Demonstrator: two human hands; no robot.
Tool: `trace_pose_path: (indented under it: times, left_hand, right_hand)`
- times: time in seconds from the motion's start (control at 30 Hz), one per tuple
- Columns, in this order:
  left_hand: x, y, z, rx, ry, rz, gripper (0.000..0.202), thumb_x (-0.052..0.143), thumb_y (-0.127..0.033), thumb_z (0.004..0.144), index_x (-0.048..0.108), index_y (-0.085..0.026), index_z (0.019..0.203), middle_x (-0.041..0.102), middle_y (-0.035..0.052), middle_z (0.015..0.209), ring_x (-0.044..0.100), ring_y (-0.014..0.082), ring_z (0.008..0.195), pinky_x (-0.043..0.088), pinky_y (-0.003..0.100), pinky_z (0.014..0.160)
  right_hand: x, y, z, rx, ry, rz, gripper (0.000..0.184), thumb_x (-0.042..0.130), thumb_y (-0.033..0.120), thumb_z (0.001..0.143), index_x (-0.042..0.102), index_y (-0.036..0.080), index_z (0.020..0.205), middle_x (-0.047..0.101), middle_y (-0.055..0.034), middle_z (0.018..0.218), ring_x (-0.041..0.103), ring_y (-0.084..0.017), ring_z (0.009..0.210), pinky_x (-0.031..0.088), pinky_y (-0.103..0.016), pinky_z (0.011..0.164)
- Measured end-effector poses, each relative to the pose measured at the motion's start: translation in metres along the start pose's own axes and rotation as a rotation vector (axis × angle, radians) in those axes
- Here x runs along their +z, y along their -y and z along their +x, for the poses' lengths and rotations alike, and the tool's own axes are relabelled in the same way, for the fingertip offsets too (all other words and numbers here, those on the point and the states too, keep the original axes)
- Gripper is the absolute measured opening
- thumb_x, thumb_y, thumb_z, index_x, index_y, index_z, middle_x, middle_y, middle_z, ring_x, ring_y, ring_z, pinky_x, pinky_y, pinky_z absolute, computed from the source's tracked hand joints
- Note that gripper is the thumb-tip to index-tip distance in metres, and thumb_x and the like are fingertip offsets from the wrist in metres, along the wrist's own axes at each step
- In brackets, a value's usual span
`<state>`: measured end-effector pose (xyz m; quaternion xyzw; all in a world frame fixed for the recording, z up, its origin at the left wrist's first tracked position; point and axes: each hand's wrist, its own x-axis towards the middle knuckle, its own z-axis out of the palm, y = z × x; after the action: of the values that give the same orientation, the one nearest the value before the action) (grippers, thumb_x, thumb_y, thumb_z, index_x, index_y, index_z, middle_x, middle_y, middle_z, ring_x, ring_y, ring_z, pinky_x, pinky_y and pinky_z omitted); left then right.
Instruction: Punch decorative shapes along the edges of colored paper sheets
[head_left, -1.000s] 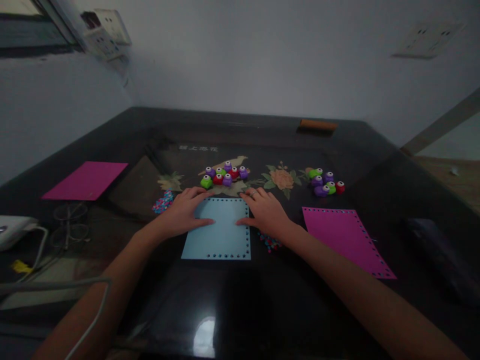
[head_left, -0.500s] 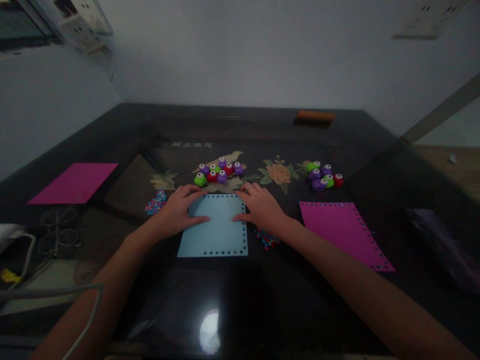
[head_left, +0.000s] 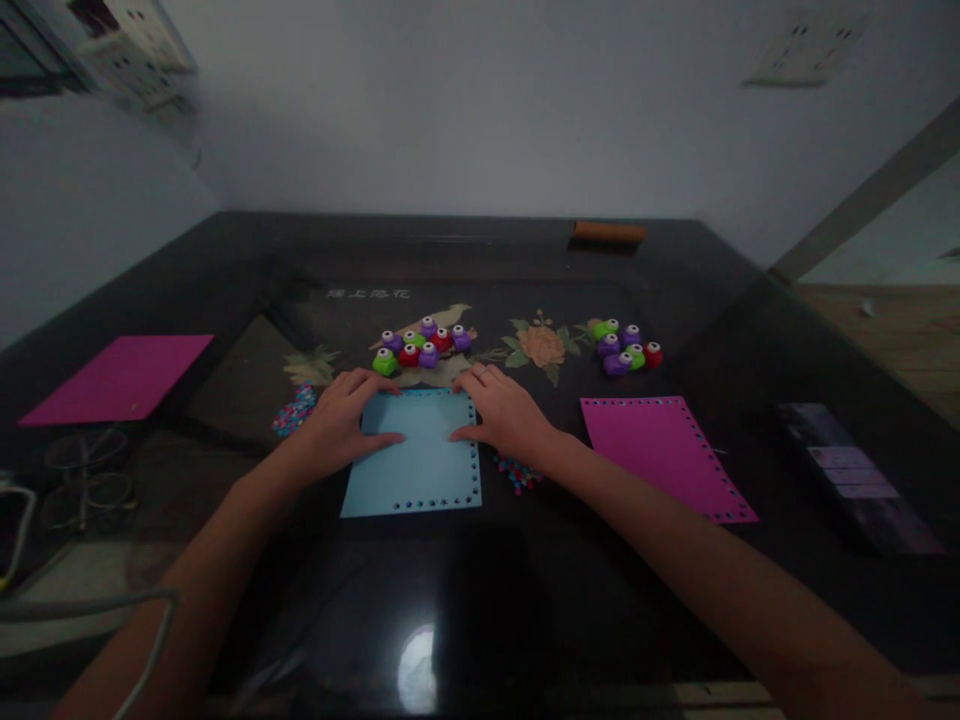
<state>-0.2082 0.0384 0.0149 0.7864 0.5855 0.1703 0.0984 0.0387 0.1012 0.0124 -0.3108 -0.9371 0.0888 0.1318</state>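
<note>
A light blue sheet of paper (head_left: 420, 465) lies flat on the table, with small punched holes along its top, right and bottom edges. My left hand (head_left: 345, 415) rests over its upper left side, thumb stretched onto the sheet and fingertips at the top edge. At the upper right corner, my right hand (head_left: 499, 405) lies the same way, thumb and fingers apart. Just beyond the paper sit several craft punches (head_left: 424, 345) in purple, green and red. Small paper bits (head_left: 294, 408) are heaped by my left wrist, and another heap of bits (head_left: 519, 474) lies beneath my right wrist.
A punched magenta sheet (head_left: 660, 450) is on the right, partly behind my right forearm. More punches (head_left: 626, 348) stand behind it. Another magenta sheet (head_left: 124, 378) and eyeglasses (head_left: 86, 480) are at left. A dark box (head_left: 855, 475) lies far right; a brown roll (head_left: 609, 233) is at the back.
The whole view has shifted slightly, with the tabletop things appearing further left. Both hands keep their places on the light blue sheet.
</note>
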Motion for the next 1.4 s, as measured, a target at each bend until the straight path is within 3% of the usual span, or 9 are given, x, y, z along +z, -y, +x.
trace_pose_path:
  times: [0.27,0.47,0.63,0.8,0.97,1.1,1.23,1.4]
  left_hand:
    - [-0.001,0.010,-0.002,-0.122,0.046,-0.132,0.051,0.061,-0.045,0.078,0.049,-0.020,0.120,0.060,0.0086,0.113,0.059,0.0284,0.096,0.047,0.040,0.082]
    - [-0.004,0.020,-0.003,-0.203,0.024,-0.304,0.047,0.064,-0.048,0.076,0.052,-0.021,0.113,0.063,0.0045,0.098,0.062,0.0227,0.080,0.051,0.035,0.070]
    - [-0.014,0.014,-0.003,-0.275,0.021,-0.483,0.040,0.067,-0.044,0.073,0.055,-0.019,0.103,0.064,0.0049,0.099,0.065,0.0223,0.083,0.055,0.037,0.073]
    - [-0.024,0.001,-0.002,-0.384,-0.007,-0.597,0.038,0.068,-0.041,0.071,0.053,-0.020,0.100,0.066,0.0018,0.085,0.067,0.0210,0.077,0.056,0.035,0.066]
    - [-0.028,-0.009,-0.002,-0.465,-0.045,-0.692,0.040,0.070,-0.041,0.069,0.055,-0.019,0.099,0.065,-0.0005,0.077,0.065,0.0199,0.070,0.054,0.032,0.061]
    - [-0.025,-0.014,-0.002,-0.484,-0.042,-0.821,0.042,0.069,-0.046,0.069,0.056,-0.019,0.099,0.066,0.0021,0.082,0.065,0.0206,0.072,0.054,0.032,0.062]
    - [-0.017,-0.022,-0.003,-0.511,0.012,-0.890,0.047,0.069,-0.051,0.066,0.058,-0.018,0.099,0.070,0.0082,0.093,0.067,0.0262,0.083,0.055,0.035,0.066]
    - [-0.011,-0.029,-0.007,-0.510,0.205,-0.907,0.040,0.070,-0.048,0.068,0.063,-0.017,0.093,0.073,0.0087,0.093,0.068,0.0257,0.082,0.055,0.035,0.068]
  right_hand:
    - [-0.003,0.004,-0.002,0.049,0.020,0.098,0.057,0.075,0.040,0.072,0.053,0.010,0.115,0.061,-0.0144,0.112,0.054,-0.028,0.108,0.045,-0.039,0.089]
    - [-0.004,0.006,-0.003,0.103,0.027,0.141,0.052,0.073,0.038,0.073,0.053,0.013,0.114,0.061,-0.0133,0.113,0.055,-0.027,0.108,0.046,-0.039,0.086]
    - [-0.006,0.006,-0.003,0.131,-0.004,0.224,0.040,0.070,0.032,0.077,0.056,0.012,0.109,0.063,-0.0132,0.110,0.057,-0.026,0.103,0.046,-0.037,0.082]
    - [-0.010,0.003,0.001,0.226,-0.047,0.487,0.013,0.062,0.025,0.082,0.060,0.015,0.089,0.064,-0.0032,0.079,0.058,-0.017,0.070,0.043,-0.029,0.063]
    - [-0.013,-0.002,0.004,0.243,-0.045,0.819,0.006,0.058,0.021,0.081,0.059,0.015,0.078,0.063,-0.0021,0.075,0.058,-0.015,0.069,0.045,-0.029,0.064]
    - [-0.020,-0.005,0.005,0.280,-0.034,1.010,0.009,0.059,0.021,0.079,0.056,0.016,0.072,0.062,-0.0013,0.071,0.058,-0.015,0.068,0.045,-0.029,0.063]
    - [-0.027,-0.011,0.003,0.324,-0.064,0.996,0.011,0.060,0.026,0.079,0.058,0.018,0.072,0.061,-0.0011,0.069,0.057,-0.015,0.068,0.045,-0.031,0.063]
    - [-0.035,-0.019,0.002,0.335,-0.105,1.004,0.012,0.062,0.029,0.078,0.061,0.017,0.076,0.061,-0.0020,0.071,0.057,-0.016,0.070,0.045,-0.031,0.064]
